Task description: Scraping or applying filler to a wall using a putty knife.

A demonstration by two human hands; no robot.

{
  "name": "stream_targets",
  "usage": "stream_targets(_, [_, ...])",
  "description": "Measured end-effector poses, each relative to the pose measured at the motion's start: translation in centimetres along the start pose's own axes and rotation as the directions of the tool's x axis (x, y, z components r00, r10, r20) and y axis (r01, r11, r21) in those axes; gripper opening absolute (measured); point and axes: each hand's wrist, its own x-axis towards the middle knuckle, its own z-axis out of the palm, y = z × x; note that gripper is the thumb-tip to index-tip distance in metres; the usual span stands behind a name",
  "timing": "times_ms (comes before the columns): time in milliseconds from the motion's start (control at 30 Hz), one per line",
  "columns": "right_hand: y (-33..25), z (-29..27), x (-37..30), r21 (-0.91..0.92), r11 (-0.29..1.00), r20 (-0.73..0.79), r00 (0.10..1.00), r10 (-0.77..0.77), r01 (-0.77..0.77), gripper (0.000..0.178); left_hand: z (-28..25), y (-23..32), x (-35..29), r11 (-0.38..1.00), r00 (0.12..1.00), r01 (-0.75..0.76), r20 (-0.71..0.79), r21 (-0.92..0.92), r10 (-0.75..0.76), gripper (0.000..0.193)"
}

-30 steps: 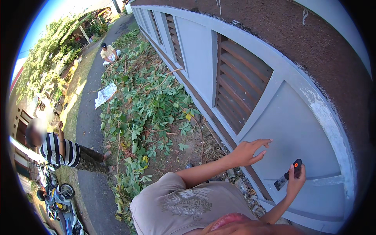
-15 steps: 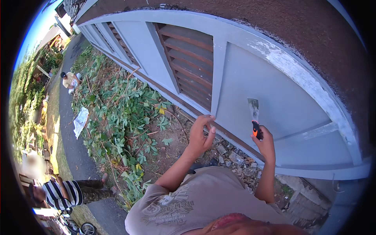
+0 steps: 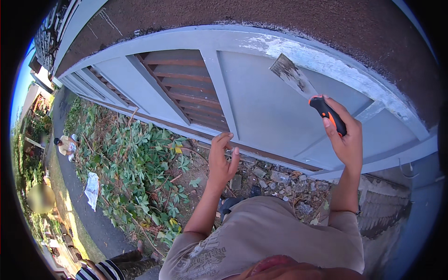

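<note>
A putty knife (image 3: 295, 77) with a black and orange handle is gripped in my right hand (image 3: 344, 137), raised in front of the grey wall panel (image 3: 268, 100). Its wide metal blade is smeared with dark and pale residue and points up toward the left. The blade's tip overlaps the white flaking patch (image 3: 308, 52) on the upper beam; I cannot tell whether it touches. My left hand (image 3: 223, 158) is held up near the panel's lower left corner, fingers loosely curved and thumb apart, with nothing in it.
A brown louvred opening (image 3: 182, 84) lies left of the panel. Below the wall are broken stones (image 3: 280, 177) and cut leafy branches (image 3: 135, 172). A white cloth or sheet (image 3: 92, 190) lies by the paved path (image 3: 77, 163). One person (image 3: 65, 145) crouches there; another in stripes (image 3: 100, 270) is at lower left.
My right hand has lifted the putty knife up toward the flaking beam, and it now appears larger. The view has shifted, and my left hand sits slightly further left and lower.
</note>
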Motion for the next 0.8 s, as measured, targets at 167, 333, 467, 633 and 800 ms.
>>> stream_targets(167, [-1.9, -0.3, 2.4, -0.232, 0.972, 0.062, 0.998, -0.024, 0.038, 0.042, 3.2, 3.7, 7.8, 0.950, 0.940, -0.311, 0.134, -0.035, 0.313, 0.071])
stream_targets(333, [-1.6, 1.4, 2.4, -0.342, 0.939, 0.010, 1.000, -0.027, 0.029, 0.045, 6.1, 5.3, 13.1, 0.913, 0.902, -0.408, 0.142, -0.027, 0.408, 0.087])
stream_targets(467, [-2.6, 2.5, 2.3, -0.363, 0.932, -0.019, 1.000, -0.004, -0.003, 0.044, 7.4, 5.5, 14.0, 0.909, 0.896, -0.417, 0.160, -0.016, 0.414, 0.097])
stream_targets(633, [-2.5, 3.4, 2.4, -0.416, 0.909, -0.045, 0.999, -0.027, 0.006, 0.047, 7.9, 5.1, 14.3, 0.934, 0.919, -0.354, 0.166, -0.059, 0.358, 0.100])
stream_targets(800, [-2.6, 4.1, 2.0, -0.416, 0.909, -0.057, 0.998, -0.003, -0.021, 0.050, 8.2, 5.0, 14.4, 0.936, 0.921, -0.340, 0.169, -0.090, 0.351, 0.101])
